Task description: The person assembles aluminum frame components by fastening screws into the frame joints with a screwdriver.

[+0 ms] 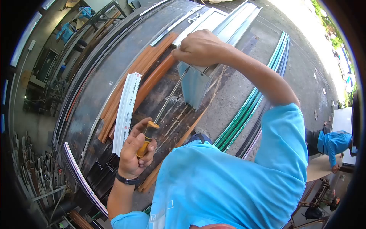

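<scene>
My left hand (pixel 136 149), with a dark band on its wrist, is closed around the yellow and black handle of a screwdriver (pixel 146 140). Its long thin shaft slants up and right to the end of an aluminium profile (pixel 193 86), just below my other hand. The tip's exact contact is hard to make out. My right hand (pixel 202 47) is curled over the top of that profile near its end, with the fingertips hidden beneath. A white-wrapped profile with printed lettering (pixel 127 110) lies beside my left hand.
Orange-brown profiles (pixel 152 59) and silver profiles (pixel 238 21) lie on the dark worktable (pixel 103 76). Green-wrapped strips (pixel 244 114) rest on the ground at right. Another person (pixel 335 143) in blue bends over a board at far right. Upright offcuts (pixel 36 171) stand at left.
</scene>
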The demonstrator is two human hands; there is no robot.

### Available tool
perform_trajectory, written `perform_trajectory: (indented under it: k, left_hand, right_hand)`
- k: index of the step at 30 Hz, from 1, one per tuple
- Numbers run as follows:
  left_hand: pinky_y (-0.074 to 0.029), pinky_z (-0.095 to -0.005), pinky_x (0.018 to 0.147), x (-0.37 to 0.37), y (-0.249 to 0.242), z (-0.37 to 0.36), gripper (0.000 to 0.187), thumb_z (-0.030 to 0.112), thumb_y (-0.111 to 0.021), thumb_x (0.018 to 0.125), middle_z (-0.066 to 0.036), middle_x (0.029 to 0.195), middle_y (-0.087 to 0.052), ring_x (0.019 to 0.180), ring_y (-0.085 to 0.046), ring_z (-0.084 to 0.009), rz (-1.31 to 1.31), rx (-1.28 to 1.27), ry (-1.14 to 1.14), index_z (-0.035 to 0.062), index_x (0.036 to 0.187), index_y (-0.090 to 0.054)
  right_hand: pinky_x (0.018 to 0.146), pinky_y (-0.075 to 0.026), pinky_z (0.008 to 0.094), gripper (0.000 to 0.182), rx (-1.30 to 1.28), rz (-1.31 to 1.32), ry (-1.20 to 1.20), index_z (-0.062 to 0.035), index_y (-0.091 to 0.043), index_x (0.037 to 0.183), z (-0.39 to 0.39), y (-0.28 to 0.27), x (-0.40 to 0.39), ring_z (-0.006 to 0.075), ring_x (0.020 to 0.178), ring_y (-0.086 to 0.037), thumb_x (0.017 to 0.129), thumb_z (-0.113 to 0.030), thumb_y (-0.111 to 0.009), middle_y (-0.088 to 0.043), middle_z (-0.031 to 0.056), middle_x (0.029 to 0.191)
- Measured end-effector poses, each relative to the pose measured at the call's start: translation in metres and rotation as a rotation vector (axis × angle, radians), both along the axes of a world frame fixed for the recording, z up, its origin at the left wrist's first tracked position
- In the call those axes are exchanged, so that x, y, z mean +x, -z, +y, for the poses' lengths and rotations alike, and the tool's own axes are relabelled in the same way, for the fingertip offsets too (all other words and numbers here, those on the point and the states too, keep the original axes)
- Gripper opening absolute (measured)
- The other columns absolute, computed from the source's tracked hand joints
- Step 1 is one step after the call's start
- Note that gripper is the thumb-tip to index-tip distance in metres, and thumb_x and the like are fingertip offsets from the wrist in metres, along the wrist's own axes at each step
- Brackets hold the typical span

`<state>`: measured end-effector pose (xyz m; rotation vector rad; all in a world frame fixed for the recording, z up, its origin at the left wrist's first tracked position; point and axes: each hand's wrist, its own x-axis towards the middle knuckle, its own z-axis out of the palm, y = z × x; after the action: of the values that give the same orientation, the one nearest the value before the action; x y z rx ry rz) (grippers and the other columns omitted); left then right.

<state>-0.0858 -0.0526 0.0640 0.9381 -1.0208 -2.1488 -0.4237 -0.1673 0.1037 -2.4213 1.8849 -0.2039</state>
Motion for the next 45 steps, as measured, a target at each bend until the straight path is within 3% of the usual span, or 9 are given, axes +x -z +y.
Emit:
perform_trajectory:
  k: [2,5,16,22,25,29,33,38,45]
  left_hand:
    - [-0.036,-0.022,0.041,0.002,0.001,-0.007,0.048,0.018,-0.063,0.1,-0.005,0.074,-0.061,0.045,-0.044,-0.0077,-0.195,-0.181,-0.013,0.0094,0.146,-0.051]
    - [-0.041,-0.0277,0.045,0.002,0.0,-0.034,0.048,0.011,-0.068,0.095,-0.006,0.07,-0.059,0.048,-0.052,-0.0141,-0.775,-1.675,0.011,0.0083,0.141,-0.057]
    - [-0.051,-0.0277,0.054,0.002,0.0,-0.011,0.055,0.002,-0.068,0.092,-0.01,0.091,-0.068,0.062,-0.064,-0.0162,-0.5,-0.865,0.041,0.009,0.145,-0.054]
    - [-0.048,-0.0265,0.052,-0.004,-0.007,-0.021,0.061,0.002,-0.073,0.088,-0.011,0.083,-0.066,0.057,-0.059,-0.0149,-0.853,-1.652,0.067,0.0083,0.145,-0.054]
    - [-0.042,-0.0232,0.046,0.0,0.002,-0.001,0.061,0.008,-0.074,0.09,-0.005,0.08,-0.062,0.054,-0.053,-0.0082,-0.32,-0.487,-0.008,0.0101,0.147,-0.051]
    - [-0.038,-0.0171,0.048,-0.006,-0.004,0.002,0.059,0.017,-0.066,0.097,-0.008,0.087,-0.065,0.05,-0.043,-0.0023,0.052,0.033,0.049,0.0024,0.149,-0.043]
    - [-0.052,-0.0302,0.062,0.001,-0.004,-0.032,0.051,0.002,-0.064,0.095,-0.015,0.104,-0.071,0.079,-0.069,-0.0148,-0.885,-1.691,0.15,-0.001,0.144,-0.049]
    - [-0.051,-0.0263,0.059,-0.007,0.0,-0.016,0.055,0.002,-0.065,0.095,-0.016,0.11,-0.07,0.07,-0.065,-0.0142,-0.568,-1.072,0.106,0.0035,0.147,-0.047]
    - [-0.055,-0.0301,0.058,-0.015,0.001,-0.024,0.056,0.006,-0.068,0.092,-0.017,0.101,-0.071,0.069,-0.069,-0.0206,-0.75,-1.399,0.098,0.0051,0.145,-0.05]
  right_hand:
    - [0.073,-0.052,0.042,0.06,-0.025,0.0,-0.02,-0.0019,-0.073,0.069,0.0,0.002,0.001,0.0258,0.053,-0.058,0.101,-0.04,-0.041,-0.06,0.0137,0.056]
    - [0.072,-0.052,0.0422,0.059,-0.019,-0.024,-0.018,-0.0025,-0.073,0.068,-0.002,0.003,0.0,0.0254,0.053,-0.058,0.101,-0.04,-0.041,-0.059,0.0135,0.055]
    - [0.069,-0.052,0.0401,0.058,-0.065,-0.013,-0.027,-0.0036,-0.073,0.065,0.003,0.008,0.0,0.0233,0.05,-0.059,0.101,-0.039,-0.043,-0.061,0.0136,0.055]
    - [0.069,-0.051,0.0432,0.058,-0.024,-0.038,-0.014,-0.001,-0.076,0.073,-0.001,0.005,-0.007,0.0285,0.056,-0.061,0.099,-0.041,-0.044,-0.065,0.0161,0.061]
    - [0.066,-0.051,0.0433,0.057,0.0,-0.039,-0.005,-0.0006,-0.076,0.073,0.003,0.0,-0.007,0.0283,0.054,-0.061,0.098,-0.041,-0.045,-0.065,0.0165,0.061]
    - [0.06,-0.05,0.0404,0.058,-0.046,-0.031,-0.024,-0.002,-0.073,0.066,-0.004,0.014,-0.005,0.0252,0.049,-0.057,0.099,-0.041,-0.045,-0.06,0.0136,0.054]
    - [0.055,-0.048,0.0342,0.057,-0.189,-0.052,-0.116,-0.0059,-0.069,0.059,-0.015,0.029,-0.011,0.0193,0.044,-0.051,0.099,-0.041,-0.045,-0.054,0.007,0.048]
    - [0.05,-0.042,0.0284,0.057,-0.185,-0.072,-0.062,-0.0085,-0.069,0.058,-0.012,0.027,-0.019,0.0161,0.04,-0.045,0.097,-0.042,-0.045,-0.053,0.0037,0.047]
    - [0.051,-0.046,0.0319,0.055,-0.147,-0.05,-0.09,-0.0081,-0.066,0.056,-0.011,0.019,-0.019,0.0194,0.044,-0.05,0.094,-0.04,-0.043,-0.056,0.007,0.05]
